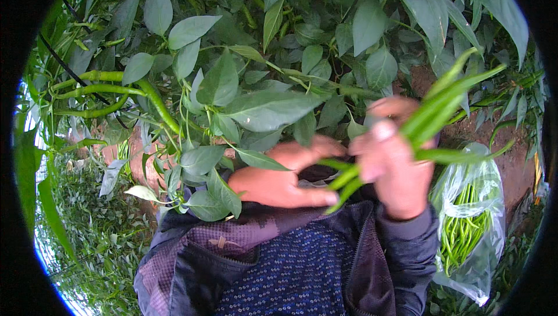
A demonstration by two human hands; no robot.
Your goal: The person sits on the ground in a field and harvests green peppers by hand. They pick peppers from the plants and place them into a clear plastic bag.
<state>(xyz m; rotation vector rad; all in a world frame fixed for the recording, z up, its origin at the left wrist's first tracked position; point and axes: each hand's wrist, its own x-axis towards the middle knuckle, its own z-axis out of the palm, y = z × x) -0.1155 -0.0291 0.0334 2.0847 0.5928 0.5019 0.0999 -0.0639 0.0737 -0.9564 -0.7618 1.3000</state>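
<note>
My right hand, slightly blurred, is closed around a small bunch of long green chili peppers. Their long ends stick out to the upper right, and shorter ends show on the left side of the fist. Facing that side is my left hand, with thumb and fingers spread apart and nothing gripped between them. Its thumb tip is at the peppers' left ends; whether it touches them I cannot tell. Leaves of a pepper plant partly cover the left wrist.
To the right, a clear plastic bag full of green peppers lies on brown soil. More peppers hang from the plant at left, beside a thin black line. Dense foliage fills the area ahead.
</note>
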